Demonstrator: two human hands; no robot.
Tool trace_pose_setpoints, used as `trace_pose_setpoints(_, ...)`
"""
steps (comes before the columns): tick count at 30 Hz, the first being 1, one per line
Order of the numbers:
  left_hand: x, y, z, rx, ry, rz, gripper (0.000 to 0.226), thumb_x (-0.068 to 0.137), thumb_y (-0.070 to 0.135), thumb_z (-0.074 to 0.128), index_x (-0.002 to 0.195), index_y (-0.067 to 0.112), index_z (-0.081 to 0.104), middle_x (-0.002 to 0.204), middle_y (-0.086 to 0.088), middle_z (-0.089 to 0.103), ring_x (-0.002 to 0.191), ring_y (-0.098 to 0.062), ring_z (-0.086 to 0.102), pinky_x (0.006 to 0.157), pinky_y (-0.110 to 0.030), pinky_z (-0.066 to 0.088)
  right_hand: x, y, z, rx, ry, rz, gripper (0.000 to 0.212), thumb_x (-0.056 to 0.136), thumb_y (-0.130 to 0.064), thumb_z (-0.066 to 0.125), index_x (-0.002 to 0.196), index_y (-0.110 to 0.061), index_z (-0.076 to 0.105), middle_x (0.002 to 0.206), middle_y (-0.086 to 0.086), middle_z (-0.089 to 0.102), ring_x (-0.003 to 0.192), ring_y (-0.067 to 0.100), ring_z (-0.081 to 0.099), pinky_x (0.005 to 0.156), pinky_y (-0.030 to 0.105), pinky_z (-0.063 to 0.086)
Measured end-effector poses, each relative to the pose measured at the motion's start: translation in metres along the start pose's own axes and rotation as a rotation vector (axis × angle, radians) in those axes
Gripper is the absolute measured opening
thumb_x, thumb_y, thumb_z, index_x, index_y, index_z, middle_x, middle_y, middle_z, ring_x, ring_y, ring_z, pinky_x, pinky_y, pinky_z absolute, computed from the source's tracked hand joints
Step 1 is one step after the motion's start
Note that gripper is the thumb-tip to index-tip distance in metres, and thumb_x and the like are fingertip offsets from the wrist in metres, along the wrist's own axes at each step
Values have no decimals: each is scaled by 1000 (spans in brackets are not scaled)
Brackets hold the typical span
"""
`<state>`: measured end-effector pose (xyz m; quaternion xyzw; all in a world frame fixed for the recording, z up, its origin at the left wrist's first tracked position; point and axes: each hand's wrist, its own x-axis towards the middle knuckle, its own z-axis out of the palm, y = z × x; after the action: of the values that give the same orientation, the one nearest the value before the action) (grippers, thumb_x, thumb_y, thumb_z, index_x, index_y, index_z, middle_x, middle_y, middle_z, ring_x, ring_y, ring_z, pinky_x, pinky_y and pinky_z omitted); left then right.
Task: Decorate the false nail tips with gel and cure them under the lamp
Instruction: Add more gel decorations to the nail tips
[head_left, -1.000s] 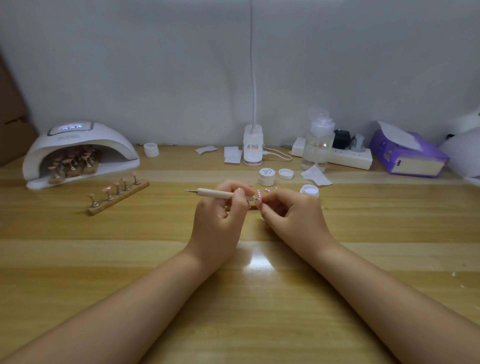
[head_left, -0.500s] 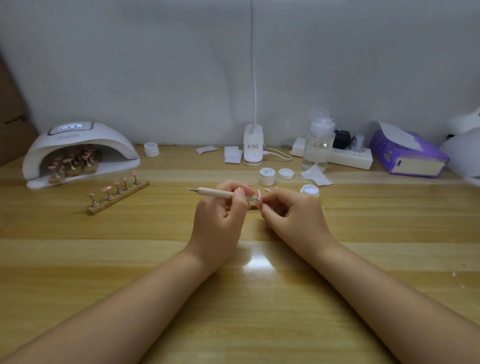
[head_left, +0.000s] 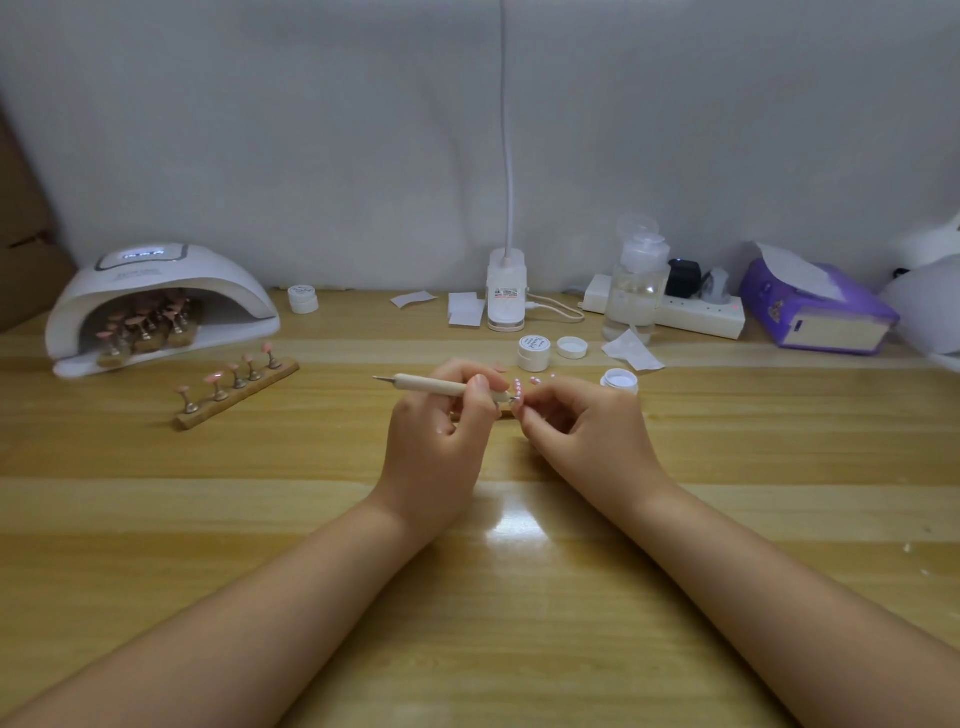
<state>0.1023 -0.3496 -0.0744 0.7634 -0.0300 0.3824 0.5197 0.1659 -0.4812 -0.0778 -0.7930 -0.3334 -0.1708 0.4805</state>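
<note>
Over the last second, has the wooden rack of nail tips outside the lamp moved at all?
No. The wooden rack lies at the same angle, just right of the curing lamp, as before.

Plain grey wall (head_left: 311, 130), glossy wooden table (head_left: 156, 493)

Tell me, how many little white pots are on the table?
3: a closed pot beside the curing lamp, a closed pot by a loose lid, and an open pot behind the right hand.

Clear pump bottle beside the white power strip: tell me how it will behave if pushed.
The clear plastic pump bottle stands tall on a narrow base, so it probably tips rather than slides. It looks partly filled with liquid, likely adding sloshing weight.
</note>
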Motion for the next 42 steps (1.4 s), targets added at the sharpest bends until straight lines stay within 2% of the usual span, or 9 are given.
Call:
trace_pose_setpoints(4,1,0,0,-1,2,8,26,85,39,41,80,26,62,81,21,66,77,-4,65,70,-22,52,0,0,0,3,0,2,7,80,-9,70,77,-14,72,57,-18,57,54,6,53,57,17,43)
trace_pose_setpoints(10,1,-2,0,-4,5,6,30,86,37,41,82,18,65,82,12,67,81,-9,66,75,-38,56,0,-1,0,-10,-6,5,6,80,-9,70,77,-14,72,57,-18,55,53,3,51,56,13,38)
trace_pose_setpoints(15,1,0,-1,12,0,1,26,86,36,41,81,24,63,82,18,67,77,-6,65,71,-27,54,0,-3,-1,-9,-9,2,6,80,-8,70,77,-13,72,60,-15,58,55,5,52,57,11,38)
trace_pose_setpoints(18,0,2,-1,6,15,-12,22,90,26,44,81,23,63,80,19,67,73,-6,65,67,-23,53,0,-3,-1,-14,-11,0,6,80,-8,69,78,-12,72,60,-12,59,55,5,51,57,13,39)
trace_pose_setpoints(20,0,3,-1,-21,27,-9,22,91,23,43,81,23,63,78,19,66,72,-3,65,65,-16,49,0,-2,-1,-8,-11,9,6,80,-8,69,78,-12,72,60,-13,59,55,5,51,57,12,38)
trace_pose_setpoints(23,-1,6,-2,-69,27,7,20,91,28,44,81,26,62,77,18,66,71,-1,64,64,-9,45,0,-2,-1,0,-4,17,7,80,-8,69,78,-14,72,60,-17,59,56,3,53,58,10,38)
trace_pose_setpoints(28,0,7,-2,-123,21,35,24,87,34,41,82,25,62,79,16,67,71,-3,65,65,-11,45,0,-2,-1,-5,7,14,10,80,-7,70,76,-17,71,60,-18,59,58,6,55,58,12,40)
trace_pose_setpoints(33,-1,9,-1,-145,18,61,22,88,32,42,84,26,62,81,15,67,74,-5,67,66,-13,47,0,-2,-1,8,-4,25,8,81,-7,69,80,-14,72,59,-19,58,56,3,54,59,13,41)
trace_pose_setpoints(42,-1,5,-1,-45,27,33,23,85,35,41,79,27,62,81,13,67,72,-7,65,66,-23,52,0,-4,-2,4,-2,30,5,82,-9,69,81,-13,72,58,-20,56,55,2,54,59,13,41)
